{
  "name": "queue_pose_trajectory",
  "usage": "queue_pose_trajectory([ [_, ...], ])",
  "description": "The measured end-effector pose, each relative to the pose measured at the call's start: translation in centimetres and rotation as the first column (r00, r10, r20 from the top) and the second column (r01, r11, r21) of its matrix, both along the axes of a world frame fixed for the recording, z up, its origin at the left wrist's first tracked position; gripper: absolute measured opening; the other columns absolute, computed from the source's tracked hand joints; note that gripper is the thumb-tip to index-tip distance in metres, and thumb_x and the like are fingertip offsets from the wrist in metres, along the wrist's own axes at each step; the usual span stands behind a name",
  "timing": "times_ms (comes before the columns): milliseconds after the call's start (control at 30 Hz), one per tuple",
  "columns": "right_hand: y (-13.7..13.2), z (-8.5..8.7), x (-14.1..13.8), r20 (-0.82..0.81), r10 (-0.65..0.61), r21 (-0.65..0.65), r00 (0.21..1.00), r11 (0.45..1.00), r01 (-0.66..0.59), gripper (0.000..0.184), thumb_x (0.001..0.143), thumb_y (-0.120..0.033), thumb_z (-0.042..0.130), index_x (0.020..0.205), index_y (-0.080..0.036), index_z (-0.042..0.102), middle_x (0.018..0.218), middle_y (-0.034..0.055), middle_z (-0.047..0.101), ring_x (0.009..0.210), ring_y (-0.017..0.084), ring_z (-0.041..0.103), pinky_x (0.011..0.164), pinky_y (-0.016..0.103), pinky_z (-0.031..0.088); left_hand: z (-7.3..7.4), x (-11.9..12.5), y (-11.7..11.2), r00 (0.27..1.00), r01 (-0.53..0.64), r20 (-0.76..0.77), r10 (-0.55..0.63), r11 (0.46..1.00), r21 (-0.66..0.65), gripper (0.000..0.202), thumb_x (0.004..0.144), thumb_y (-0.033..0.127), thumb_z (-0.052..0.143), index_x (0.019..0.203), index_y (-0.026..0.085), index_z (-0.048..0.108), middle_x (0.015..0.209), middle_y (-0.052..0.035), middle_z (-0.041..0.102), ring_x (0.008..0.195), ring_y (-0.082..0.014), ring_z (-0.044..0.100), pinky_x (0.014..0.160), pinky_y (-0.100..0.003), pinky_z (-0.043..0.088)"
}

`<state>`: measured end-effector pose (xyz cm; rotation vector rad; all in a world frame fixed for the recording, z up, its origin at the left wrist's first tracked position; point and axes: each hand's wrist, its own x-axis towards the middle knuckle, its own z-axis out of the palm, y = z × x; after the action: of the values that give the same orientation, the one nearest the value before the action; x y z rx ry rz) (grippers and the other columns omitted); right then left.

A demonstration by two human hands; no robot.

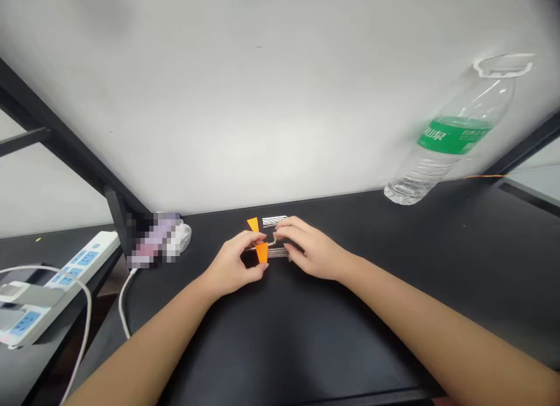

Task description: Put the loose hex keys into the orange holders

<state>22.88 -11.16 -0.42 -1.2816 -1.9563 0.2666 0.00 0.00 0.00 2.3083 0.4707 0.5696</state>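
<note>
Honestly, I see my left hand [234, 266] pinching an orange-tagged wire bundle [268, 252] at the worktop [394, 266] centre, right hand [312, 251] fingers closed on its silver strands at 3 o'clock; pulling unevenly could splay them toward the second bundle [266, 222] at 12.

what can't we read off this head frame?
- Small orange-and-white pieces: too small; fingers of the left hand and right hand cover their middle.
- Object by the wall: pixelated.
- Power strip: cut by the left edge.
- Bottle: label text too small.
</note>
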Motion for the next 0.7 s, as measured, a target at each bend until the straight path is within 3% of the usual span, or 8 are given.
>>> queue_pose_trajectory([
  [133, 0.4, -0.4, 0.0, -0.061, -0.017, 0.002, 0.998, 1.0, 0.018, 0.022, 0.094, -0.007, 0.051, 0.103, -0.023, 0.063, 0.105, 0.0072, 0.064, 0.092, 0.02, 0.062, 0.082, 0.036, 0.055, -0.1, 0.2, 0.0, 1.0, -0.015, 0.014, 0.015, 0.999, 0.044, 0.048, 0.082, 0.023, 0.072, 0.13, 0.026, 0.061, 0.123, -0.0057, 0.066, 0.113, -0.0217, 0.066, 0.101, -0.039, 0.057],
  [367, 0.2, -0.6, -1.2, -0.163, 0.036, 0.027, 0.986, 0.999, -0.032, 0.023, 0.095, -0.008, 0.051, 0.101, -0.024, 0.065, 0.102, 0.0054, 0.066, 0.089, 0.018, 0.062, 0.08, 0.035, 0.054, -0.3, 0.3, -0.4, 0.999, 0.02, -0.043, -0.015, 0.993, 0.116, 0.059, 0.085, 0.026, 0.071, 0.142, 0.027, 0.054, 0.133, -0.0061, 0.067, 0.12, -0.0236, 0.066, 0.106, -0.04, 0.055],
  [433, 0.2, -0.4, -0.9, -0.133, 0.035, 0.025, 0.99, 0.999, -0.032, 0.022, 0.094, -0.008, 0.052, 0.102, -0.024, 0.066, 0.103, 0.0057, 0.066, 0.09, 0.019, 0.063, 0.08, 0.035, 0.054, -0.4, 0.2, -0.4, 0.997, 0.01, -0.083, 0.001, 0.991, 0.132, 0.06, 0.085, 0.026, 0.071, 0.142, 0.028, 0.053, 0.133, -0.0057, 0.068, 0.119, -0.024, 0.067, 0.106, -0.04, 0.055],
  [533, 0.4, -0.5, 0.4, -0.024, -0.1, -0.021, 0.995, 0.995, 0.099, 0.019, 0.092, -0.01, 0.055, 0.101, -0.022, 0.067, 0.101, 0.0055, 0.066, 0.087, 0.018, 0.062, 0.079, 0.034, 0.052, -0.4, 0.0, -0.2, 0.992, -0.014, -0.124, 0.031, 0.99, 0.143, 0.054, 0.083, 0.025, 0.071, 0.135, 0.027, 0.056, 0.13, -0.0052, 0.068, 0.118, -0.0244, 0.067, 0.105, -0.041, 0.055],
  [600, 0.7, -0.8, 1.4, 0.068, -0.177, -0.095, 0.982, 0.979, 0.183, 0.014, 0.091, -0.012, 0.058, 0.096, -0.021, 0.069, 0.097, 0.0046, 0.066, 0.083, 0.017, 0.062, 0.077, 0.033, 0.05, -0.3, -0.1, 0.0, 0.989, -0.034, -0.137, 0.056, 0.986, 0.162, 0.05, 0.083, 0.024, 0.071, 0.131, 0.026, 0.057, 0.129, -0.0056, 0.068, 0.118, -0.0252, 0.067, 0.105, -0.043, 0.055],
  [700, 1.0, -1.2, 2.5, 0.159, -0.163, -0.224, 0.974, 0.955, 0.196, 0.009, 0.09, -0.015, 0.062, 0.089, -0.021, 0.07, 0.094, 0.0037, 0.066, 0.082, 0.017, 0.062, 0.074, 0.031, 0.049, -0.4, -0.2, 0.3, 0.986, -0.052, -0.149, 0.08, 0.982, 0.183, 0.048, 0.085, 0.025, 0.07, 0.131, 0.027, 0.057, 0.128, -0.006, 0.068, 0.117, -0.0259, 0.066, 0.104, -0.044, 0.054],
])
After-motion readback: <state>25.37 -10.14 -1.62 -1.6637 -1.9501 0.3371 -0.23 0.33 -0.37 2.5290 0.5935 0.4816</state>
